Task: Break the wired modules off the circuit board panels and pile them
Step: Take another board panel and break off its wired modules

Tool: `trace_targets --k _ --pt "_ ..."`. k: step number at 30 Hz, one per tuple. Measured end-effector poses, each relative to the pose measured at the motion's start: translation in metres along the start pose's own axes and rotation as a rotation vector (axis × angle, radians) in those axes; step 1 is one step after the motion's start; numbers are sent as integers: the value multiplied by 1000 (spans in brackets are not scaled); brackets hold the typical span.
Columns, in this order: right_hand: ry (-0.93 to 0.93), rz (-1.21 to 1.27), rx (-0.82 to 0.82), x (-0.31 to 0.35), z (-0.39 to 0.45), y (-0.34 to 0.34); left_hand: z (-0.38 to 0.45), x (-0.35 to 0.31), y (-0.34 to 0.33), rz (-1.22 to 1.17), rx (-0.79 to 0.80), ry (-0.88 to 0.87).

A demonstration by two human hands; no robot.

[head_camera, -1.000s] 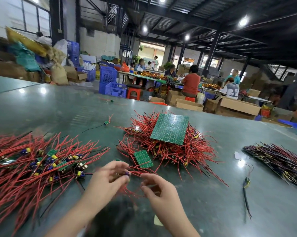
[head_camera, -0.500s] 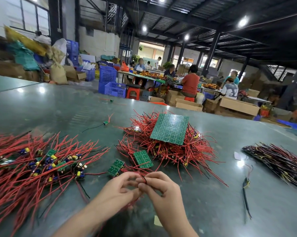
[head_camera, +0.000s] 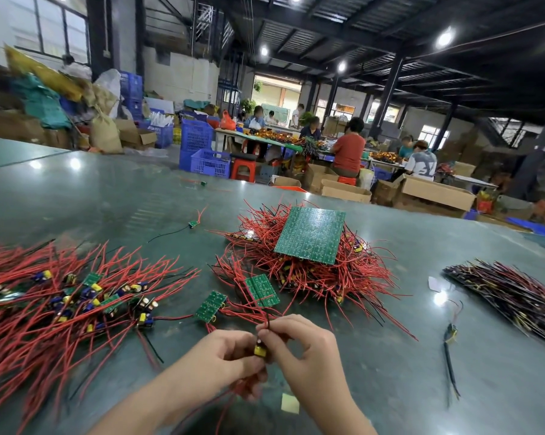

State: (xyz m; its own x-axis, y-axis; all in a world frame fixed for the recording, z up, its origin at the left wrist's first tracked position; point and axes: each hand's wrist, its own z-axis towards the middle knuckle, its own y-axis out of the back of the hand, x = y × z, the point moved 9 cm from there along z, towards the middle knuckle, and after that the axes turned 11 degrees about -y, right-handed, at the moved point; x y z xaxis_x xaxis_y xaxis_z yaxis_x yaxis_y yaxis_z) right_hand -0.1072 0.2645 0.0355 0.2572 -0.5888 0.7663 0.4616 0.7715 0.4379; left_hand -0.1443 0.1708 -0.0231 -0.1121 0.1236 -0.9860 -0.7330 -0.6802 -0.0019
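Both hands meet low over the tabletop [head_camera: 374,387], pinching one small wired module [head_camera: 260,350] between them: the left hand [head_camera: 224,356] has its fingers curled round the lower side, and the right hand [head_camera: 299,346] nips the top with thumb and fingertips, red leads sprouting up from the grip. Both forearms come in from the near edge and angle toward each other, with the knuckles turned upward. I judge the module to be light and stiff, brittle along its break line, with thin leads that bend and snag easily, so the hold belongs on the board edges close to the score and not on the wires or the yellow component. Just beyond the hands lie two small green panel pieces [head_camera: 211,306]. Farther back a large circuit board panel [head_camera: 310,235] rests tilted on a heap of red-wired panels [head_camera: 343,277]. The pile of separated modules [head_camera: 76,299] spreads at the left, well apart from the hands.
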Motion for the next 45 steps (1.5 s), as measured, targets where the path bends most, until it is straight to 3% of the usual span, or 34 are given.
trace_targets --k 6,15,18,24,30,38,45 --pt "-409 302 124 -29 2 -6 -1 -9 1 323 89 -58" --pt "-581 603 147 -45 -4 -20 -1 -9 0 224 116 -2" --pt "-619 723 124 -48 -5 -23 -2 -9 -1 219 131 2" --pt "-611 762 -123 -58 -9 -14 -4 -6 -3 148 143 17" --pt "-702 994 -106 -66 -11 -20 -8 -5 -8 47 202 37" --pt "-669 1005 -175 -68 -8 -9 -10 -3 -5 113 220 64" --pt "-643 843 -244 -70 -9 0 -11 -1 -6 161 238 92"
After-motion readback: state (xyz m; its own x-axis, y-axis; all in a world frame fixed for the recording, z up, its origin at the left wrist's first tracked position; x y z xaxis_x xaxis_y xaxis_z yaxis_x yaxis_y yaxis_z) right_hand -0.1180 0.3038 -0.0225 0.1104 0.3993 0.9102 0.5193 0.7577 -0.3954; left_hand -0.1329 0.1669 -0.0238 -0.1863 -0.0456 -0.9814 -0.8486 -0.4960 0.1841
